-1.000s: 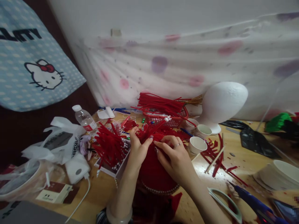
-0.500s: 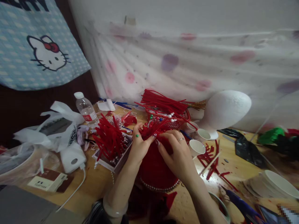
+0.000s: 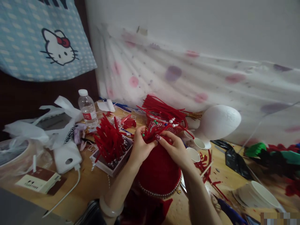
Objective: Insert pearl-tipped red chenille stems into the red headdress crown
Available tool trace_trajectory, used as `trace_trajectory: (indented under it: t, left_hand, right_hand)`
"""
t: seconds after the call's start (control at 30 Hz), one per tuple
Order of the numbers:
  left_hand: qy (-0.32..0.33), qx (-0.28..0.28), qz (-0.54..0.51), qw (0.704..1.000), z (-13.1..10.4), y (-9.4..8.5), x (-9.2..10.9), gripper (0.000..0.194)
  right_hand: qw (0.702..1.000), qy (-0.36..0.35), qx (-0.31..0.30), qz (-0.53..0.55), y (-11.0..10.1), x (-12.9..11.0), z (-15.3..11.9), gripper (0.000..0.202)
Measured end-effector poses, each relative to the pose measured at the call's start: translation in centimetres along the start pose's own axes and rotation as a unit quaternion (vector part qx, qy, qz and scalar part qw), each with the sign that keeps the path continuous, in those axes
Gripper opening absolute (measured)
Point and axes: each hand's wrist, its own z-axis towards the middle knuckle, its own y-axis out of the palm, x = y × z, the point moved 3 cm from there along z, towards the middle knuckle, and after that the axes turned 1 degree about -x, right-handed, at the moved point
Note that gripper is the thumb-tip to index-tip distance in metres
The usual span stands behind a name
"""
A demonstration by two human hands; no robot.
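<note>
A rounded red fabric piece [image 3: 160,172], edged with a string of pearls, sits low in the middle of the view. Red fuzzy decoration [image 3: 150,134] stands at its far end. Closed around the left side of this decoration is my left hand [image 3: 140,147], with a green ring on one finger. My right hand [image 3: 174,147] pinches at the right side of the same decoration, its thumb near my left thumb. The far fingertips of both hands are partly hidden in the red material.
A box of red fuzzy stems [image 3: 110,168] stands left, a bottle [image 3: 87,109] behind it. A red basket [image 3: 161,126] lies beyond my hands. Right are a white foam head [image 3: 220,122], paper cups [image 3: 193,154], scraps and a blue glue gun [image 3: 231,212].
The camera view has turned and shifted, so the surroundings sit differently. Both hands stay at the red decoration; my right hand's fingers have drawn in a little more.
</note>
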Motion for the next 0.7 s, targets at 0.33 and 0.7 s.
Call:
trace_trajectory:
  t: [0.33, 0.7]
  left_hand:
    - [-0.031, -0.063, -0.017, 0.997, 0.3, -0.3, 1.7, 0.057]
    - [-0.063, -0.093, -0.045, 0.993, 0.9, -0.1, 1.4, 0.058]
  right_hand:
    - [0.991, -0.114, 0.041, -0.054, 0.3, -1.0, 0.6, 0.005]
    - [0.967, -0.168, 0.081, -0.174, 0.7, -1.5, 0.4, 0.007]
